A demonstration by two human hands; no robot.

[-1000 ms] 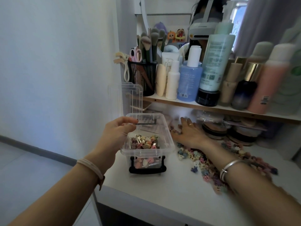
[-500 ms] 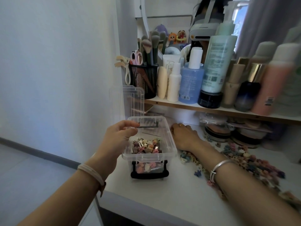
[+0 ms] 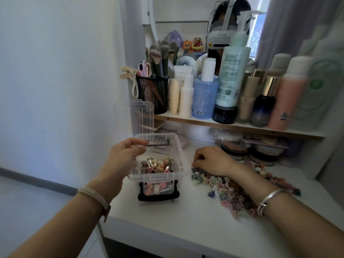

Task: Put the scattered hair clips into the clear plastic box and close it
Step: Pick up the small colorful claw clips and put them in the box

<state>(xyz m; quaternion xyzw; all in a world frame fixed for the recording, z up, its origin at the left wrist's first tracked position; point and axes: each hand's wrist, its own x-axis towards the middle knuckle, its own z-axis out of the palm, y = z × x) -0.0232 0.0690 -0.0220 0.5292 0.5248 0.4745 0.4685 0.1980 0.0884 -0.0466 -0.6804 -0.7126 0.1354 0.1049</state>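
A person's left hand (image 3: 126,155) curls over the left rim of the clear plastic box (image 3: 179,161), steadying it near the surface's (image 3: 186,220) left edge. The right hand (image 3: 214,161), fingers bunched downward, pinches at hair clips (image 3: 219,185) scattered just beside the box. Tiny, light and stiff, the clips look likelier to skitter than break and are probably best gathered by the pinch or scoop. The part-filled box seems light enough to slide unless held by its rim. Its lid (image 3: 144,116) stands open at the far side. The right forearm covers part of the pile, the fingertips hide their catch, and bottles at the shelf's (image 3: 242,126) right end are blurred.
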